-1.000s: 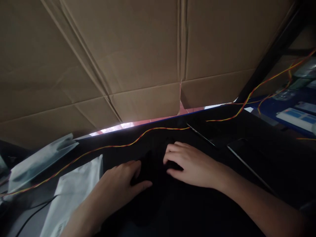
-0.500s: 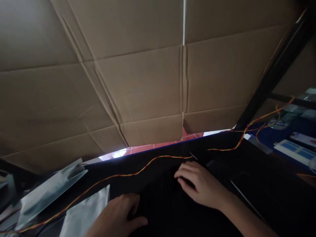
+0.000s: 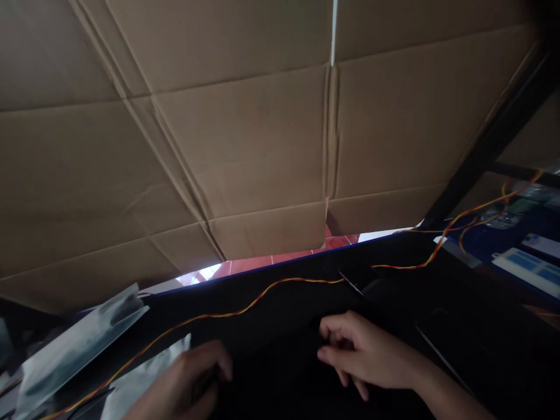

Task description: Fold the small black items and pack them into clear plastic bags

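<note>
My left hand (image 3: 188,376) is at the lower left, over the near white translucent pouch (image 3: 146,376), slightly blurred. Its fingers bend downward, with a dark gap between index finger and thumb; I make out nothing held there. Right of centre, my right hand (image 3: 363,356) hovers above the black surface (image 3: 271,350). Its fingers are loosely bent and apart, and no object shows between them. Beyond that hand lies a flat dark slab with a thin bright edge (image 3: 352,283). A red-and-yellow twisted wire (image 3: 245,309) runs across behind both hands.
Tall creased cardboard (image 3: 245,140) stands behind the black surface. Another white pouch (image 3: 83,350) lies at left. On the right are a second dark thin-edged slab (image 3: 441,350), a white-and-blue case (image 3: 527,271), a clear bottle (image 3: 503,216) and a dark slanting post (image 3: 485,140).
My right hand has drawn back toward me, and its fingers have turned inward. My left hand has shifted left with its fingers more bent. The view has moved slightly.
</note>
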{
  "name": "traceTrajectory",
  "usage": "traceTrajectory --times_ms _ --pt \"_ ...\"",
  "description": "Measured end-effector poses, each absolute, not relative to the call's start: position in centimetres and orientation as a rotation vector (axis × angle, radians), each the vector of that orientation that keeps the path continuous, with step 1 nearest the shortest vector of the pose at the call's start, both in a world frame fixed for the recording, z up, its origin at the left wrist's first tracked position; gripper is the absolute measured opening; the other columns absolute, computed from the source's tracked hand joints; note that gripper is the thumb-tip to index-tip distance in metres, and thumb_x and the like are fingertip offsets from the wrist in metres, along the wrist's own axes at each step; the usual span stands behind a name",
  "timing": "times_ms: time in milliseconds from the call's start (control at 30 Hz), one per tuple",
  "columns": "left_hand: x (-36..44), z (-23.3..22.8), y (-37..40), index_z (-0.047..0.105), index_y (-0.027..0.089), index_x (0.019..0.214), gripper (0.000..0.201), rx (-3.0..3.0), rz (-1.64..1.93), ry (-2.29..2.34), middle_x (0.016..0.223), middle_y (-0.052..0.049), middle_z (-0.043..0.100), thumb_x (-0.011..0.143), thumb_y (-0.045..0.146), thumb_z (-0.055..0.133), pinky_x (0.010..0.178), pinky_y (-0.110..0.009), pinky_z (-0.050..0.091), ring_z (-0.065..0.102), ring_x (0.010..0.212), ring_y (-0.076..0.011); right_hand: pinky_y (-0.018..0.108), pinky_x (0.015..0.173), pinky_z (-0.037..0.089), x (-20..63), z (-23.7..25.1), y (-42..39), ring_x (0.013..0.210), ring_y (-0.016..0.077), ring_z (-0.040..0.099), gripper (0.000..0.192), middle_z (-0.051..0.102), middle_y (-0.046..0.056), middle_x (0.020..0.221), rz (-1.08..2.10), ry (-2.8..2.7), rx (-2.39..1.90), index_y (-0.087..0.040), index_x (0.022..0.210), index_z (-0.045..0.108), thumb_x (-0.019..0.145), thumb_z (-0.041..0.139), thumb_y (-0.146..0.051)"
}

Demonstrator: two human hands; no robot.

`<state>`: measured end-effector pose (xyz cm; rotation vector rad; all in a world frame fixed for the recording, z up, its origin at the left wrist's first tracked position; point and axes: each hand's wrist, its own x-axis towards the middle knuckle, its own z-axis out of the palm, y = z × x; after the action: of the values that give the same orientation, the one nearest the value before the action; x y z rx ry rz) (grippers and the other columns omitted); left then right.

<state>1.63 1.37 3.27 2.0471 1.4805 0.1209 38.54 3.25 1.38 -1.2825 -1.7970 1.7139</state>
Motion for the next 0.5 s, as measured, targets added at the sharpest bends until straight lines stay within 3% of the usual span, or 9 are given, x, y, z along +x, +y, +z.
traceTrajectory --times_ms 100,200,300,367,433,500 --pt "2.1 2.6 2.2 0.071 0.03 0.109 0.019 2.25 0.573 1.709 0.108 -0.004 0.073 0.1 0.031 0.054 0.088 -0.037 0.058 0.07 0.099 -0.0261 0.023 0.041 0.038 38.5 0.9 4.0 0.048 0.0147 0.067 0.039 0.077 0.003 0.086 1.822 -1.353 -1.267 -0.024 0.129 0.053 0.105 0.059 -0.054" --pt "3.6 2.0 2.3 0.071 0.029 0.11 0.022 2.403 0.827 1.801 0.112 -0.008 0.071 0.106 0.031 0.05 0.098 -0.042 0.054 0.069 0.107 -0.0279 0.028 0.052 0.051 38.1 0.4 4.2 0.077 0.0211 0.077 0.049 0.077 0.01 0.111 1.434 -1.32 -1.268 -0.026 0.141 0.046 0.102 0.065 -0.051" --pt "5.3 2.2 1.8 0.071 0.027 0.102 0.028 2.437 0.442 1.477 0.099 -0.006 0.071 0.106 0.023 0.044 0.084 -0.036 0.053 0.069 0.093 -0.0235 0.035 0.076 0.056 37.6 0.5 3.7 0.089 0.0204 0.073 0.018 0.075 0.005 0.104 1.113 -1.788 -1.255 -0.025 0.12 0.065 0.102 0.065 -0.027" --pt "6.2 2.5 1.3 0.072 0.026 0.101 0.022 2.369 0.15 1.277 0.097 -0.004 0.072 0.1 0.018 0.051 0.08 -0.033 0.05 0.069 0.09 -0.0213 0.034 0.085 0.053 37.5 0.8 3.2 0.091 0.0179 0.072 0.015 0.076 0.001 0.1 1.058 -2.128 -1.167 -0.025 0.105 0.075 0.097 0.068 -0.014" --pt "6.8 2.7 0.9 0.073 0.026 0.097 0.012 2.3 0.001 1.188 0.096 0.0 0.074 0.09 0.018 0.068 0.077 -0.03 0.048 0.07 0.088 -0.0192 0.029 0.08 0.051 37.5 0.7 2.9 0.087 0.0155 0.071 0.015 0.076 -0.001 0.097 1.107 -2.29 -1.082 -0.026 0.097 0.08 0.091 0.078 -0.013" --pt "7.0 2.5 0.4 0.074 0.026 0.09 0.017 2.27 -0.05 1.144 0.092 0.003 0.075 0.077 0.022 0.085 0.069 -0.026 0.046 0.069 0.081 -0.0166 0.024 0.07 0.048 37.7 0.3 2.6 0.077 0.013 0.069 0.014 0.074 -0.004 0.088 1.182 -2.33 -1.043 -0.026 0.093 0.084 0.082 0.091 -0.021"
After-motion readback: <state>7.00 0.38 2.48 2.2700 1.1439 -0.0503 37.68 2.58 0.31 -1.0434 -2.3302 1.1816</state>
